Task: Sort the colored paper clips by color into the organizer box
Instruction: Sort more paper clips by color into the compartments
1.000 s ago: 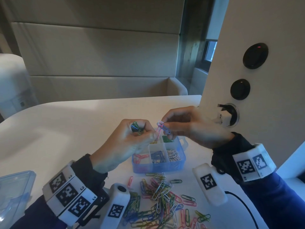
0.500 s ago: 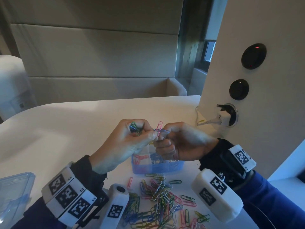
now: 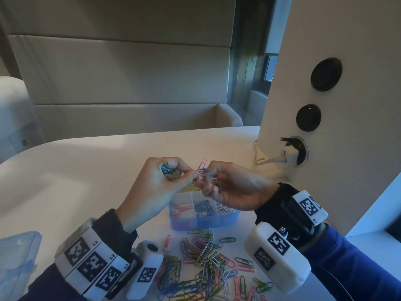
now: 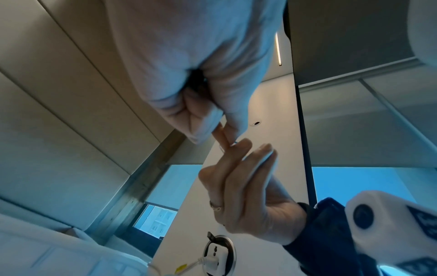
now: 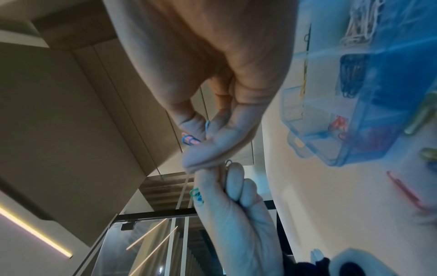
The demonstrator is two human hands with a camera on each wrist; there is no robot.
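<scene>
Pale table [image 3: 91, 170], beige padded wall behind. Right hand [image 3: 234, 190] pinches linked pink and blue wire paper clips [image 3: 202, 168] against left hand [image 3: 156, 187], fist curled round green-blue clips [image 3: 170, 172]. Below: translucent blue compartment organizer box [image 3: 204, 220]; loose multicoloured clip pile [image 3: 208, 263] nearer.

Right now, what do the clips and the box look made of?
Clips: thin bent wire with a glossy colour coating, probably plastic over metal. Box: translucent blue plastic with clear dividers; the clips inside show through its walls.
</scene>
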